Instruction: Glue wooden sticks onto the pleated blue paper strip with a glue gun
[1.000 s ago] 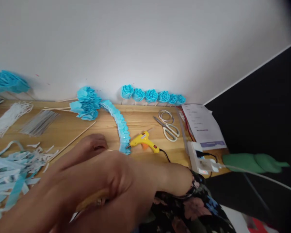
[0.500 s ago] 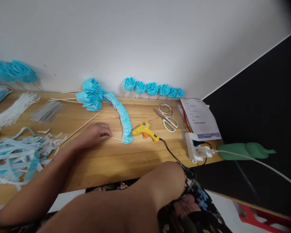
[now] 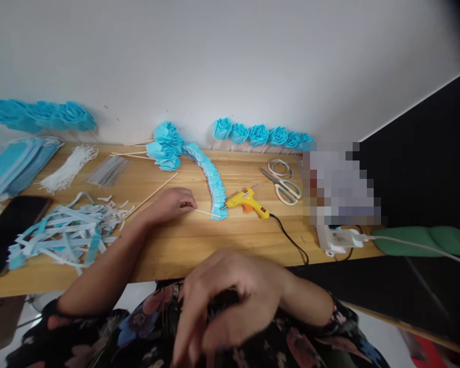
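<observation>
A thin wooden stick (image 3: 207,212) is pinched in my left hand (image 3: 178,200), resting on the table. The stick's far end lies on the near end of a curved, pleated blue strip (image 3: 213,179). Beside that end, a yellow glue gun (image 3: 247,203) lies with its nozzle touching or almost touching the strip. My right hand (image 3: 233,296) hangs over my lap in front of the table edge, slightly blurred. Its fingers point down, the thumb stands apart, and I see nothing in it.
Blue flowers on sticks (image 3: 259,135) line the wall, with a bunch (image 3: 166,145) left of the strip. Scissors (image 3: 285,190) and a power strip (image 3: 339,240) sit right. At left are strip scraps (image 3: 69,230), a phone (image 3: 13,235), grey wires (image 3: 109,171) and blue masks (image 3: 23,161).
My right hand has come up into view from below the lower edge. The camera has turned left, showing the phone and more masks. My left hand keeps the stick on the strip.
</observation>
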The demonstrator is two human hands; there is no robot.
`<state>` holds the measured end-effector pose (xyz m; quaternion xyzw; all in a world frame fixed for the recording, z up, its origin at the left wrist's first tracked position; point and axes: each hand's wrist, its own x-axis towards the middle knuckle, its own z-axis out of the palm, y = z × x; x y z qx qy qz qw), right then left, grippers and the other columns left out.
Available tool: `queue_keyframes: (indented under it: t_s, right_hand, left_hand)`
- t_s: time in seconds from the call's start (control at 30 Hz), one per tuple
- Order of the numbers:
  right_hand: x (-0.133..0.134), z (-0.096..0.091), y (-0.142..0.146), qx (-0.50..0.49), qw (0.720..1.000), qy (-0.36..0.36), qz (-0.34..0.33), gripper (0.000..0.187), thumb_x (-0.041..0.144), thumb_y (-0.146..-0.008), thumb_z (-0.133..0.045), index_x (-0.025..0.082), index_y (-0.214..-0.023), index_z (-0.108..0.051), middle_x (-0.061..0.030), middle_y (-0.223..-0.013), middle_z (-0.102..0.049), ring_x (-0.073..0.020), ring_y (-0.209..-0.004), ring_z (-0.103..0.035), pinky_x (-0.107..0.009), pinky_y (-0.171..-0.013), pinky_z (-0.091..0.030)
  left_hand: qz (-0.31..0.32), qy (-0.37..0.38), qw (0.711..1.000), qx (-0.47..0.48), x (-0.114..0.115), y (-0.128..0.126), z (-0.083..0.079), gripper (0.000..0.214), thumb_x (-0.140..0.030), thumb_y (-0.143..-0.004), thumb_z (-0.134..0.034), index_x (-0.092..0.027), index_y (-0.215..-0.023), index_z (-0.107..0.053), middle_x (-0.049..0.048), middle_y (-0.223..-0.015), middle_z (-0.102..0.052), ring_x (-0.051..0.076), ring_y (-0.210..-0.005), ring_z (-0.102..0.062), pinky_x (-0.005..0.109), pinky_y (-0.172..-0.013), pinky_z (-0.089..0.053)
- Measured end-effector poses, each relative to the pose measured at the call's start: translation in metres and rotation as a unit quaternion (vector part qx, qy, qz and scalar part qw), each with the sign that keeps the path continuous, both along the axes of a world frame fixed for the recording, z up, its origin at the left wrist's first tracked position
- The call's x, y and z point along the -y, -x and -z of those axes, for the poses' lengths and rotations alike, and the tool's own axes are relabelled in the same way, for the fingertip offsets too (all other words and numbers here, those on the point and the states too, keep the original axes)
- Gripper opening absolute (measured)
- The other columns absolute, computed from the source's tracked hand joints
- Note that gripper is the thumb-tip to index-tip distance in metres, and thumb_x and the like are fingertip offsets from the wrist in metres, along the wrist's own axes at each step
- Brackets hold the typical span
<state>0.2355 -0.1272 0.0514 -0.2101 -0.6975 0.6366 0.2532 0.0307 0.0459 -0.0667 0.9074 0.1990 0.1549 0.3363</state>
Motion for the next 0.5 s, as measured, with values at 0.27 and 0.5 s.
queue_keyframes:
  t_s: [0.27,0.5]
  right_hand:
    - [0.003,0.057,-0.06,0.029,0.918,0.063,0.391,0.021,0.04,-0.099,-0.07,0.02,-0.097,-0.078,-0.0024,-0.076,-0.077,-0.0145,-0.068,-0.071,-0.027,-0.069,-0.059]
    - [0.002,0.089,-0.067,0.172,0.848,-0.262,0.428,0.025,0.016,-0.099,-0.06,0.021,-0.118,-0.075,-0.003,-0.084,-0.081,-0.0177,-0.074,-0.076,-0.03,-0.072,-0.06]
  left_hand:
    - [-0.006,0.03,0.999,0.015,-0.001,-0.001,-0.001,0.027,-0.033,-0.102,-0.062,-0.015,-0.091,-0.078,0.0084,-0.09,-0.074,0.017,-0.082,-0.068,0.026,-0.076,-0.049]
    - [-0.177,-0.086,0.976,0.093,0.004,0.025,-0.058,0.028,-0.041,-0.102,-0.064,-0.019,-0.09,-0.077,0.0059,-0.09,-0.077,0.018,-0.083,-0.07,0.028,-0.076,-0.051]
